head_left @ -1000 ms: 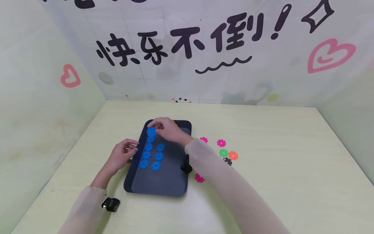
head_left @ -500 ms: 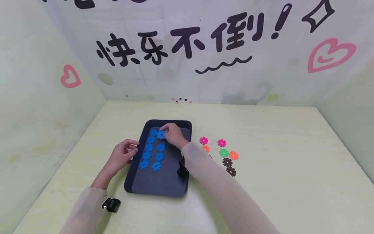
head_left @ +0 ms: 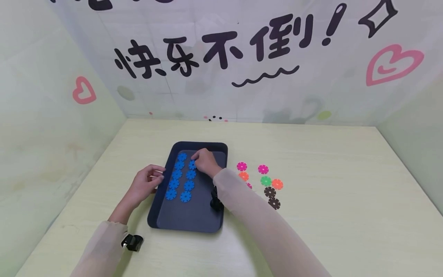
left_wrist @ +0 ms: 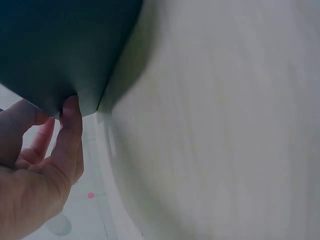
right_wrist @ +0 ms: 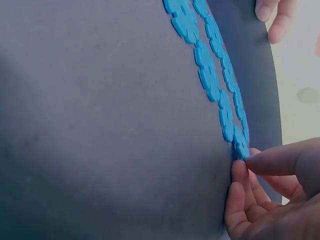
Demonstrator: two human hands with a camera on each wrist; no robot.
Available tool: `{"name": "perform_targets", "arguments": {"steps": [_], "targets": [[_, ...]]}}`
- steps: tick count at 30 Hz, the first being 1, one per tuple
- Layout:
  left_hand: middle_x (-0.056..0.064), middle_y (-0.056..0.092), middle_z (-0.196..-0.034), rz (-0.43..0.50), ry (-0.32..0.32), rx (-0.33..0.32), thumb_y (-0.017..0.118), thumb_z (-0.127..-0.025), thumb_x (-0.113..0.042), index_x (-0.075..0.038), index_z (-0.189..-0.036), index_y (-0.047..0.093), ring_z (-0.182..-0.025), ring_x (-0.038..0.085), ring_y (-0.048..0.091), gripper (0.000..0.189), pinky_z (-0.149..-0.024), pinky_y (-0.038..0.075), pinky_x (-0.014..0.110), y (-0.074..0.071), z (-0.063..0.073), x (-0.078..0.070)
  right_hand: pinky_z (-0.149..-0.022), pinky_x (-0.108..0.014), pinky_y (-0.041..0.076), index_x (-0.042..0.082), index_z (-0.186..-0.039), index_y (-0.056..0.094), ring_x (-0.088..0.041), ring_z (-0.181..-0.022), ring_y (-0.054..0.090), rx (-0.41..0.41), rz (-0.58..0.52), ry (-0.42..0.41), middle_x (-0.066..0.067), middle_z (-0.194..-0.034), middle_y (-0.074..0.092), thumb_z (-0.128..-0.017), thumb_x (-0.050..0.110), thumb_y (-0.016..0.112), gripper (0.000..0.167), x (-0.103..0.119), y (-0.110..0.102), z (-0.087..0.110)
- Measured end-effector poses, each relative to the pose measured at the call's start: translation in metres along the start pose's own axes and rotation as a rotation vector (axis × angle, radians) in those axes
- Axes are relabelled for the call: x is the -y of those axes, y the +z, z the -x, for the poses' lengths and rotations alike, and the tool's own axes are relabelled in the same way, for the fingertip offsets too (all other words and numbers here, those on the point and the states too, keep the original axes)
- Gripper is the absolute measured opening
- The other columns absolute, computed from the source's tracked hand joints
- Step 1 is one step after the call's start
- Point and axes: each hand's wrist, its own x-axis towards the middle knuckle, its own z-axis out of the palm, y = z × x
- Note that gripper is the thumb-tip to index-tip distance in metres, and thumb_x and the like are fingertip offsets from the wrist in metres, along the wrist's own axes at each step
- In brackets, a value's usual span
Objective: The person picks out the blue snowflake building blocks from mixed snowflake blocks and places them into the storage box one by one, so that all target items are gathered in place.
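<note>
A dark tray [head_left: 188, 215] lies on the table, holding two columns of blue notched plastic discs [head_left: 174, 183]. My right hand [head_left: 206, 161] pinches one blue disc [head_left: 192, 164] by its edge at the far end of the right column. In the right wrist view, this pinched disc [right_wrist: 241, 143] sits at the end of its row, close to the tray floor, between thumb and fingertips. My left hand [head_left: 145, 181] grips the tray's left wall. The left wrist view shows its fingers [left_wrist: 70, 130] against the tray's outer side [left_wrist: 60, 55].
Right of the tray, loose discs lie on the table: pink [head_left: 263, 169], orange [head_left: 277, 184], green [head_left: 266, 181] and dark brown [head_left: 270, 192]. The right forearm's sleeve [head_left: 263, 215] passes over the tray's right edge. A printed cloth [head_left: 214, 96] closes off the back.
My right hand has moved from the far end of the left column, leaving a disc there, to the right column, then lowered the held disc nearer. The left hand stays still.
</note>
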Motion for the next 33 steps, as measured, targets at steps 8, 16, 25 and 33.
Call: {"name": "perform_targets", "arguments": {"steps": [8,16,25,33], "targets": [[0.020,0.055,-0.099,-0.005,0.008,0.004,0.052,-0.092,-0.007,0.001,-0.117,0.051,-0.077,0.022,0.055,0.026,-0.058,0.050,0.033,0.002,-0.001,0.003,-0.078,-0.029,0.047,0.001,-0.107,0.067,-0.023,-0.099,0.057,-0.021,0.006,0.019,-0.010,-0.111,0.063,-0.087,-0.003,0.051,0.026,0.000,-0.002,-0.001],[0.021,0.055,-0.101,0.002,-0.002,0.006,0.052,-0.092,-0.007,0.002,-0.118,0.050,-0.077,0.020,0.055,0.027,-0.058,0.050,0.033,0.000,0.001,-0.001,-0.067,-0.025,0.045,0.003,-0.110,0.066,-0.019,-0.084,0.056,0.039,-0.008,-0.063,-0.010,-0.104,0.063,-0.088,0.001,0.053,0.026,0.020,-0.020,0.001],[0.022,0.055,-0.102,-0.007,-0.001,0.010,0.052,-0.093,-0.008,0.003,-0.119,0.049,-0.078,0.020,0.055,0.028,-0.059,0.050,0.032,-0.001,0.002,-0.003,-0.075,-0.025,0.047,0.003,-0.115,0.062,-0.018,-0.090,0.058,0.231,0.013,-0.293,-0.010,-0.106,0.062,-0.090,0.009,0.056,0.026,0.031,-0.062,0.031],[0.021,0.055,-0.102,-0.006,0.002,0.003,0.052,-0.093,-0.008,0.002,-0.119,0.049,-0.078,0.020,0.056,0.028,-0.058,0.050,0.032,0.000,0.001,-0.001,-0.076,-0.025,0.048,0.004,-0.113,0.062,-0.015,-0.086,0.060,0.392,0.027,-0.343,-0.006,-0.098,0.063,-0.089,0.011,0.060,0.025,-0.007,-0.092,0.073]]}}
